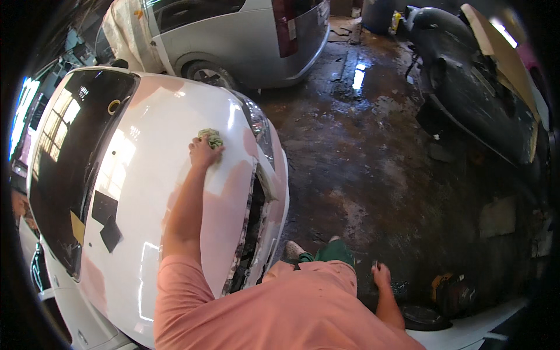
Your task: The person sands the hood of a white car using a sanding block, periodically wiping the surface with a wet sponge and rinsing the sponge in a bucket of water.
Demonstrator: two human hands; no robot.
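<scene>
My left hand (204, 153) is closed on a crumpled pale green cloth (211, 137), pressed to the white car hood (151, 146) near its far front corner. Pinkish dull patches (236, 181) mark the paint around my arm and along the front edge. Out to the right, over the floor, my right hand (382, 275) hangs low with its fingers curled in. Something small may be between them, but I cannot make it out. Two dark square sheets (105, 207) lie on the hood near the windshield, with a tan sheet (77, 227) beside them on the glass edge.
A roll of tape (114, 107) rests on the windshield. Beyond the hood stands a silver van (233, 41). The floor (350, 169) is dark, stained and wet in places. A large black bumper-like part (461, 76) leans at the right; a bucket-like dark round thing (423, 318) sits lower right.
</scene>
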